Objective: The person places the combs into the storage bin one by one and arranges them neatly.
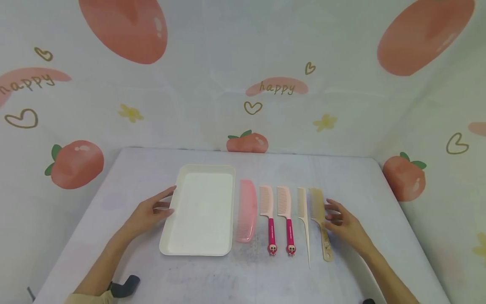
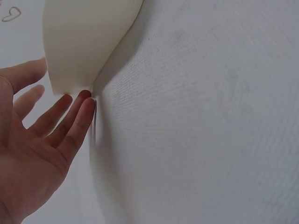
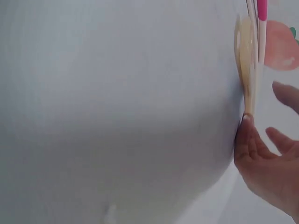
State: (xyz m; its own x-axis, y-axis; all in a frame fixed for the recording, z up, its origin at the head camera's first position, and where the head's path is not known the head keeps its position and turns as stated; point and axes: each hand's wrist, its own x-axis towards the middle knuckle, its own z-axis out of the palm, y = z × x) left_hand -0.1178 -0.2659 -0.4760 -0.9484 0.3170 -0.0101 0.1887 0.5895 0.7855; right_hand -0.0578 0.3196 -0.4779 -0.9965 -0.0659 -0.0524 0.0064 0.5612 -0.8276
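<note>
A white tray [image 1: 205, 215] lies on the table, left of a row of combs. My left hand [image 1: 149, 213] is at its left side, fingers extended and fingertips right at the rim; the left wrist view shows these fingers [image 2: 77, 123] against the tray's edge [image 2: 84, 46]. My right hand [image 1: 347, 226] is beside the beige comb [image 1: 325, 240] at the row's right end. In the right wrist view its thumb [image 3: 246, 128] meets that comb's handle [image 3: 246, 56], while the other fingers stay spread and relaxed. Neither hand grips anything.
From the tray rightward lie a wide pink comb [image 1: 247, 211], two combs with magenta handles, one [image 1: 271, 232] left of the other [image 1: 290, 232], and a thin rat-tail comb [image 1: 305, 228]. A fruit-patterned cloth backdrop [image 1: 197, 105] rises behind the table.
</note>
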